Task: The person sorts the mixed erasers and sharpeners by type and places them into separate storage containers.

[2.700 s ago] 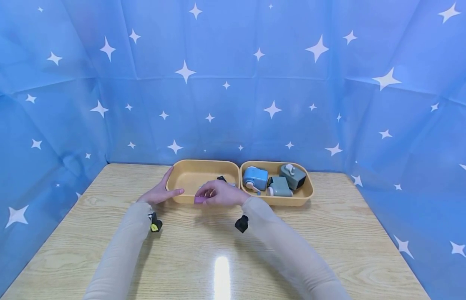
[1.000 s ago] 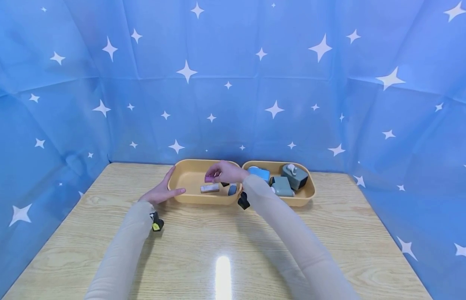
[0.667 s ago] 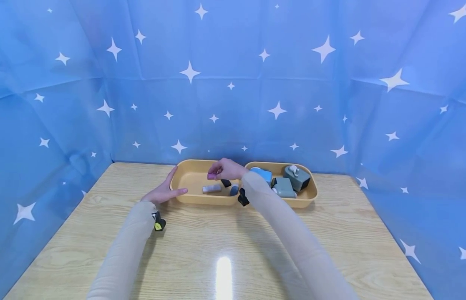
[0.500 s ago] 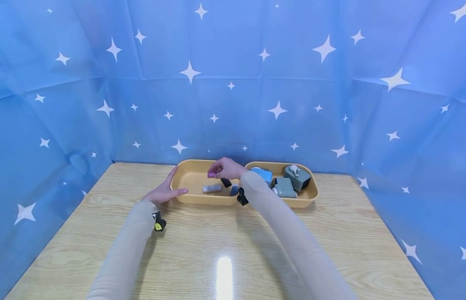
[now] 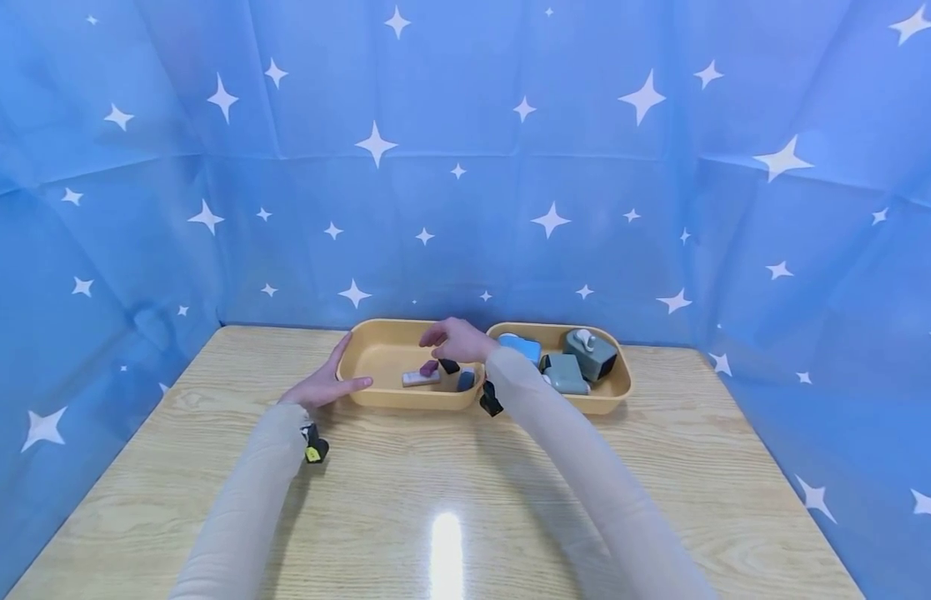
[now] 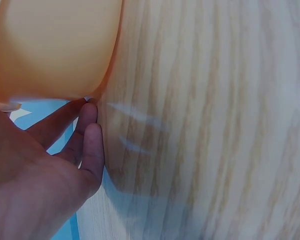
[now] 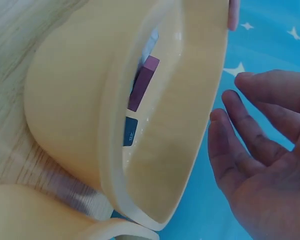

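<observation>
My left hand rests against the left end of the left tan bin, thumb along the front wall and fingers stretched along the end. In the left wrist view its fingertips are at the bin's foot, touching the table. Above that bin's right half hovers my right hand, fingers parted and holding nothing. Below it lies a purple eraser-like block, overlapping a white block. A black piece and a blue-grey piece lie close by, partly hidden in the right wrist view.
A second tan bin stands against the right end of the first. It holds a blue hand-crank pencil sharpener, a grey-green one and a darker one. A starry blue curtain borders the wooden table.
Earlier my right hand carried the purple block from the front rim up over the left bin. It has now let go, and the block lies inside by the white one. My left hand has stayed.
</observation>
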A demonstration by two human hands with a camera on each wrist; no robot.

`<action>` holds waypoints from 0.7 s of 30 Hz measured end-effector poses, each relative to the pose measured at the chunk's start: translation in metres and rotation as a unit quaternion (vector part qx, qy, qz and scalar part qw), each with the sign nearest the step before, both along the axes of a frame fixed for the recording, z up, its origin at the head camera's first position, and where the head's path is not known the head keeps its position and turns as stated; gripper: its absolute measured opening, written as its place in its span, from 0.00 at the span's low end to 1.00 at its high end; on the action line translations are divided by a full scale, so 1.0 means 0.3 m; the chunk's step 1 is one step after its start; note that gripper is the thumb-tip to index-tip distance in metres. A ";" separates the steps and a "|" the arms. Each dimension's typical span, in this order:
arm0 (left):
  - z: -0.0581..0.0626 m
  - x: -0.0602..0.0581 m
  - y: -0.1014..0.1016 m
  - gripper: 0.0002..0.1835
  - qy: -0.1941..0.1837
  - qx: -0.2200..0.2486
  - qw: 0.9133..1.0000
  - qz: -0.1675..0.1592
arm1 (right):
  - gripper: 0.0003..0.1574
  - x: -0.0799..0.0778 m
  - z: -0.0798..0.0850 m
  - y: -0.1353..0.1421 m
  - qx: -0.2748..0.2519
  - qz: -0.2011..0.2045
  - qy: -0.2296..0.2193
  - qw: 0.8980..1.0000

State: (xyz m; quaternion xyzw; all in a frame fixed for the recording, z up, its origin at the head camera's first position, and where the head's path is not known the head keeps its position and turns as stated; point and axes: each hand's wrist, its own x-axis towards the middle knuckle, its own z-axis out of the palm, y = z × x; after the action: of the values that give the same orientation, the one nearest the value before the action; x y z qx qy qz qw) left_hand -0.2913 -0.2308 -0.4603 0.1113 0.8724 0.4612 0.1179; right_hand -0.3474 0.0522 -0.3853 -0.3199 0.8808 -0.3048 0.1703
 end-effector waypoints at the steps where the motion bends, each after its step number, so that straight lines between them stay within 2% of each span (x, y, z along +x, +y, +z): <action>1: 0.000 0.000 -0.001 0.57 -0.001 -0.002 1.000 0.002 | 0.19 0.007 0.001 0.002 0.000 -0.001 0.000 1.000; 6: -0.010 -0.005 -0.005 0.58 0.004 0.001 1.000 0.002 | 0.17 0.029 -0.011 0.009 -0.002 0.001 0.010 1.000; 11: -0.020 -0.011 -0.010 0.58 0.004 0.006 1.000 0.001 | 0.15 0.044 -0.027 0.014 -0.009 0.035 0.028 0.999; 14: -0.021 -0.011 -0.012 0.58 0.003 0.003 1.000 -0.001 | 0.14 0.058 -0.028 0.018 -0.017 0.049 0.020 0.998; 17: -0.014 -0.007 -0.009 0.58 0.004 0.006 1.000 -0.003 | 0.15 0.075 -0.027 0.026 -0.029 0.054 0.002 0.998; 18: 0.002 0.003 -0.004 0.58 0.002 0.011 1.000 -0.003 | 0.15 0.080 -0.026 0.028 -0.032 0.056 -0.001 0.998; 21: 0.012 0.010 0.001 0.58 0.005 0.009 1.000 -0.005 | 0.15 0.090 -0.025 0.036 -0.032 0.063 0.004 0.997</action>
State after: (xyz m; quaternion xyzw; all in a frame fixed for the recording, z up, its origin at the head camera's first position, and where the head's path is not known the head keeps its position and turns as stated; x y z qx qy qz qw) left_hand -0.2883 -0.2305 -0.4566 0.1185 0.8682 0.4680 0.1148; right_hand -0.3204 0.0629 -0.3929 -0.3813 0.8494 -0.3199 0.1754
